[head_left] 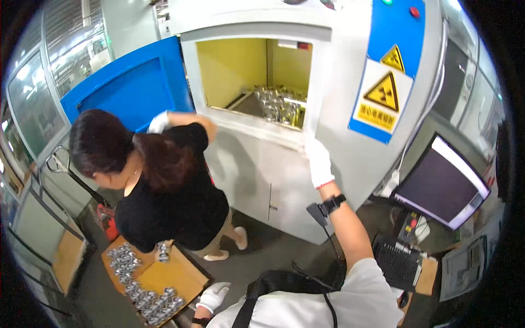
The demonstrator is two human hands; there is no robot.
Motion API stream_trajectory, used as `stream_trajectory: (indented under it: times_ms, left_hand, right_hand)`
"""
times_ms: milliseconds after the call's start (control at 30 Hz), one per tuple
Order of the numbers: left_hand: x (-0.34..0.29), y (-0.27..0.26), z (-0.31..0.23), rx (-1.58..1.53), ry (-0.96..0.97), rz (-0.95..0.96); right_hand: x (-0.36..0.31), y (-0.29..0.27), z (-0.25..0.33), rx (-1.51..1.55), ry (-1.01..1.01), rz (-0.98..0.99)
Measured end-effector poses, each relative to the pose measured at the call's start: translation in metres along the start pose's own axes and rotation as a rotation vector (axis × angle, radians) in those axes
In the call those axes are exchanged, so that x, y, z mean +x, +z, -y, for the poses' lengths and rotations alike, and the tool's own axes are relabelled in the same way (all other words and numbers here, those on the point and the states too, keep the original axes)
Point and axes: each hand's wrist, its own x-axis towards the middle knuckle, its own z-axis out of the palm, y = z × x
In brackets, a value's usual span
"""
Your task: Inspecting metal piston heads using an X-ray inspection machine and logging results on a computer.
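Observation:
My right hand (320, 164), in a white glove, reaches up to the lower right corner of the white window frame (257, 124) of a large grey cabinet. Its fingers are stretched out against the frame and hold nothing that I can see. Low in the view, my left hand (213, 296), also gloved, hangs beside a cardboard-topped pallet (169, 277), its fingers loosely extended with nothing visible in them. Shiny metal parts (156, 303) stand in groups on the cardboard. Inside the cabinet's yellow chamber (232, 68), more metal parts (281, 106) sit toward the right.
A co-worker (169, 191) in black bends over the pallet, one gloved hand (159, 122) by the open blue door (128, 82). Warning signs (383, 93) mark the cabinet. At right are a monitor (440, 183) and keyboard (396, 262). A pallet-truck handle (68, 164) stands left.

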Motion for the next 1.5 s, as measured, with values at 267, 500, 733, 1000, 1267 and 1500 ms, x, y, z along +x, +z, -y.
stream_trajectory:
  times_ms: [267,500,733,1000,1267,1500]
  left_hand:
    - [0.173,-0.066,-0.125,-0.295,0.439,-0.152]
    - [0.318,-0.146,-0.258,-0.052,0.701,-0.349]
    - [0.417,-0.261,-0.351,0.281,0.849,-0.440]
    - [0.658,-0.269,-0.445,0.808,0.762,0.257]
    - [0.789,-0.178,-0.467,1.344,0.761,0.567]
    - [0.772,-0.212,-0.459,1.039,0.898,0.328]
  right_hand:
    - [0.061,0.088,-0.007,-0.705,-0.080,0.328]
    - [0.265,0.154,-0.026,-1.325,0.183,0.403]
    - [0.341,0.136,-0.117,-1.583,0.424,0.268]
    - [0.343,0.115,-0.153,-1.457,0.593,0.422]
    - [0.343,0.121,-0.145,-1.318,0.608,0.436]
    - [0.336,0.105,-0.151,-1.280,0.572,0.386]
